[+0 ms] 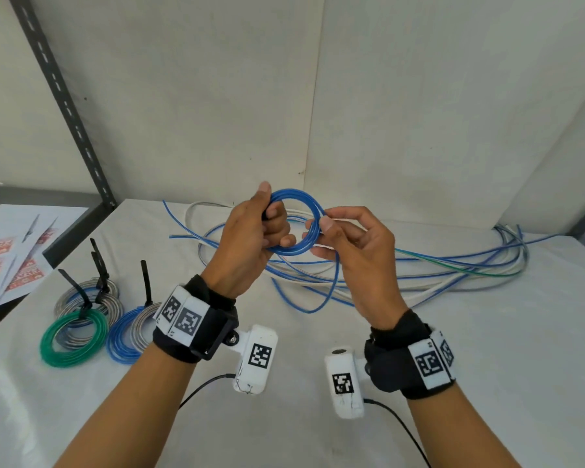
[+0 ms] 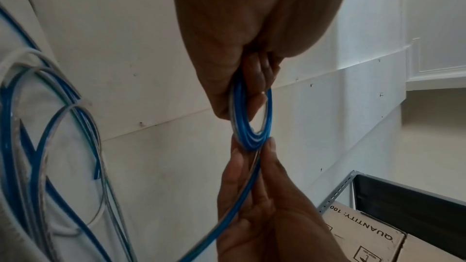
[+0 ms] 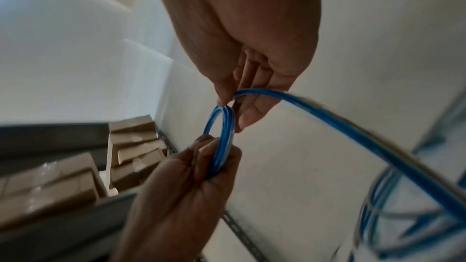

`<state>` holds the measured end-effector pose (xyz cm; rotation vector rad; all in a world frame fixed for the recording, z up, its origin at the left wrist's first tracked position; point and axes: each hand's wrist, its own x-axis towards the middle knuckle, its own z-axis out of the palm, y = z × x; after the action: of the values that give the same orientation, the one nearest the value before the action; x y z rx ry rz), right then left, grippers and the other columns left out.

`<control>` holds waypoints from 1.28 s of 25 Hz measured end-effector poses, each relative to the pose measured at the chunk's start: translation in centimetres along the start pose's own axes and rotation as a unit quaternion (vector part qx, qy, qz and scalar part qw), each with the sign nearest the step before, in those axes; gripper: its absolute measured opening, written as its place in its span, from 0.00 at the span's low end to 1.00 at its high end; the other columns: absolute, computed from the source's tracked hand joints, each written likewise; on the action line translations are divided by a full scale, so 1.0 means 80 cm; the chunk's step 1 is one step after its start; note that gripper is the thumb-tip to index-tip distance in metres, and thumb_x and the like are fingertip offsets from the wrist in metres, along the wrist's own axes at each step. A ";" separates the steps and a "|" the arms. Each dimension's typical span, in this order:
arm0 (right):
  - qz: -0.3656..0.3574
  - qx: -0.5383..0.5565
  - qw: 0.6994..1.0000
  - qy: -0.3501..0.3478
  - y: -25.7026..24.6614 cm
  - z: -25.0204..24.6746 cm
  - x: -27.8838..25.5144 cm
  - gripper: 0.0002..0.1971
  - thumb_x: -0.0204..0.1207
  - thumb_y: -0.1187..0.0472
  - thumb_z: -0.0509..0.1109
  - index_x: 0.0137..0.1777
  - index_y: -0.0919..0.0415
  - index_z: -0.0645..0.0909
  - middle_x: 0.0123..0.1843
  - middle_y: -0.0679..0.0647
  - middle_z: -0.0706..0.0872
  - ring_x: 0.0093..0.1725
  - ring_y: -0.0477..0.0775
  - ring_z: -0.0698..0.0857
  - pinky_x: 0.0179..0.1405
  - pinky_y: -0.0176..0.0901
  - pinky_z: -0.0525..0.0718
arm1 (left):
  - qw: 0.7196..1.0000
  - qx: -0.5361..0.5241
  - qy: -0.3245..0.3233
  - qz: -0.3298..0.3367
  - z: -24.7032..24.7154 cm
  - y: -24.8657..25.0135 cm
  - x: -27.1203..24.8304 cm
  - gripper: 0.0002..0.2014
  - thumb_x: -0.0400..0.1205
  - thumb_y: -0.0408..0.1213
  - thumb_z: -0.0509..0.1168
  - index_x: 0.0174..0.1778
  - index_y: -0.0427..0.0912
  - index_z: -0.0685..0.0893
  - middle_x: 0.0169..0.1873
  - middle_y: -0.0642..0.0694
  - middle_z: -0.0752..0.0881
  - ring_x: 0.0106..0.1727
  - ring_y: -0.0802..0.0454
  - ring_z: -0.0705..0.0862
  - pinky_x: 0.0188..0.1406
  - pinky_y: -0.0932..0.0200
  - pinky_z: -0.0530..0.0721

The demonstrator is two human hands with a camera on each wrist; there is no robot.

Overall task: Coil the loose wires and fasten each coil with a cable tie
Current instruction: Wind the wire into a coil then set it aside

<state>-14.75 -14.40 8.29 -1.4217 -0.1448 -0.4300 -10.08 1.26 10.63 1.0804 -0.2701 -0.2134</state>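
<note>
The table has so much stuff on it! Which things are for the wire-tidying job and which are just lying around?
For the job:
- blue coil, held by left hand and right hand
- loose wires
- tied coils

Just lying about:
- printed sheets
- cardboard boxes
- shelf post

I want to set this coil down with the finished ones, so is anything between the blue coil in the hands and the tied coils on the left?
Only the left hand and its forearm, which grip the blue coil above the tied coils. No other obstacle is visible.
</note>
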 end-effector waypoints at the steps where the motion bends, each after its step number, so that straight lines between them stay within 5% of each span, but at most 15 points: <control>1: 0.019 0.037 0.999 0.005 0.000 0.004 -0.003 0.06 0.84 0.64 0.70 0.57 0.66 0.82 0.52 0.63 0.94 0.52 0.62 0.94 0.49 0.48 0.91 | 1.000 -0.004 0.004 0.007 0.001 -0.001 -0.001 0.24 0.94 0.49 0.49 0.31 0.45 0.65 0.25 0.52 0.54 0.22 0.57 0.56 0.26 0.62 0.69; 7: 0.035 0.106 0.993 0.046 0.011 0.023 -0.012 0.10 0.83 0.67 0.71 0.62 0.66 0.83 0.55 0.64 0.93 0.57 0.60 0.93 0.54 0.47 0.90 | 0.998 -0.033 0.026 0.043 0.011 -0.013 -0.003 0.24 0.94 0.48 0.47 0.32 0.45 0.64 0.23 0.52 0.57 0.21 0.57 0.58 0.28 0.59 0.65; 11: -0.016 0.075 0.995 0.062 0.016 0.015 -0.004 0.10 0.82 0.71 0.71 0.62 0.70 0.85 0.52 0.68 0.92 0.53 0.60 0.93 0.54 0.52 0.91 | 0.999 -0.026 0.012 0.014 0.007 -0.016 0.000 0.24 0.94 0.46 0.46 0.32 0.43 0.68 0.22 0.50 0.59 0.22 0.54 0.59 0.32 0.57 0.78; 14: -0.071 -0.043 0.996 -0.013 0.008 -0.015 0.012 0.08 0.82 0.71 0.72 0.59 0.66 0.88 0.49 0.64 0.93 0.47 0.57 0.93 0.51 0.48 0.89 | 0.994 0.093 -0.044 -0.046 -0.001 -0.012 0.003 0.26 0.94 0.43 0.46 0.32 0.37 0.75 0.20 0.46 0.66 0.21 0.49 0.67 0.45 0.49 0.88; 17: -0.089 -0.194 0.967 -0.138 0.000 -0.032 0.015 0.08 0.82 0.69 0.73 0.56 0.59 0.90 0.46 0.53 0.93 0.42 0.56 0.91 0.49 0.43 0.87 | 0.958 0.252 -0.109 -0.085 -0.006 -0.016 0.000 0.27 0.93 0.48 0.49 0.32 0.38 0.75 0.21 0.50 0.67 0.23 0.50 0.66 0.52 0.44 0.89; 20: -0.082 -0.199 0.964 -0.156 -0.002 -0.034 0.015 0.09 0.83 0.70 0.72 0.58 0.62 0.90 0.49 0.53 0.93 0.44 0.53 0.92 0.49 0.38 0.87 | 0.949 0.292 -0.105 -0.058 -0.006 -0.020 -0.003 0.24 0.93 0.49 0.50 0.32 0.43 0.71 0.24 0.54 0.64 0.26 0.54 0.64 0.39 0.52 0.83; 23: -0.067 -0.160 0.978 -0.113 -0.005 -0.032 0.016 0.08 0.84 0.68 0.70 0.58 0.61 0.88 0.50 0.55 0.93 0.45 0.55 0.93 0.45 0.42 0.89 | 0.969 0.237 -0.059 -0.030 -0.008 -0.015 0.000 0.24 0.93 0.49 0.50 0.32 0.44 0.68 0.24 0.55 0.61 0.25 0.56 0.62 0.33 0.59 0.75; 26: -0.047 -0.116 0.990 -0.057 -0.004 -0.026 0.013 0.02 0.84 0.68 0.71 0.52 0.62 0.83 0.46 0.57 0.94 0.44 0.57 0.94 0.38 0.46 0.91 | 0.980 0.191 -0.050 -0.011 -0.009 -0.009 0.001 0.23 0.92 0.52 0.50 0.32 0.45 0.65 0.27 0.52 0.57 0.27 0.53 0.58 0.31 0.59 0.72; 32: -0.053 -0.098 0.993 -0.047 -0.001 -0.016 0.010 0.03 0.83 0.67 0.73 0.54 0.63 0.84 0.47 0.57 0.95 0.47 0.56 0.95 0.42 0.43 0.90 | 0.980 0.179 -0.073 0.039 -0.013 -0.008 0.000 0.20 0.93 0.48 0.52 0.34 0.46 0.61 0.29 0.51 0.57 0.30 0.51 0.56 0.32 0.58 0.71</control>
<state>-14.27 -15.82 8.46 -1.6341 -0.2608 -0.4754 -9.75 1.84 9.61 1.4094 -0.4956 -0.1788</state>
